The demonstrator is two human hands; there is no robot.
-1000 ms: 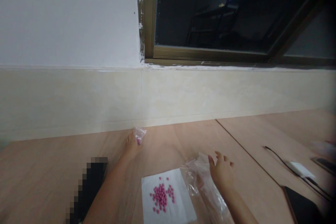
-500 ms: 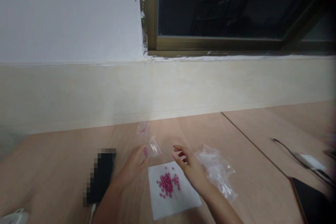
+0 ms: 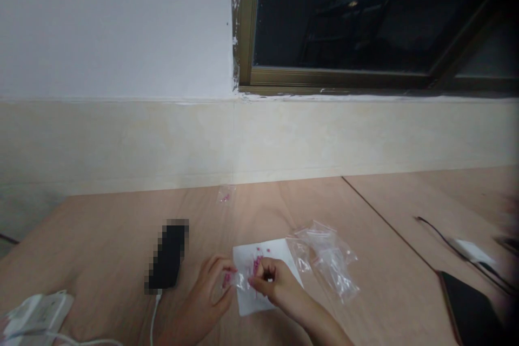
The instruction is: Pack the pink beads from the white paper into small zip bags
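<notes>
My left hand (image 3: pixel 211 289) is curled around the lower end of a small clear zip bag (image 3: pixel 240 281) with pink beads in it. My right hand (image 3: pixel 278 281) is closed in a pinch at the other end of that bag, thumb against fingers. Beneath both lies a white sheet of paper (image 3: pixel 253 305). On it is a heap of pink beads (image 3: pixel 257 265), partly hidden by the bag and my right fingers; a couple of loose beads lie near the sheet's far edge.
Another small bag with pink beads (image 3: pixel 226 195) lies near the wall. Clear plastic bags (image 3: pixel 328 259) are piled right of the paper. A black phone-like device (image 3: pixel 168 257) with a white cable is at left, near a white power strip (image 3: pixel 38 316). A dark device (image 3: pixel 470 308) lies at right.
The zip bag has come down from beyond the paper to over it, with my left hand. My right hand has moved from open above the paper to a pinch at the bag.
</notes>
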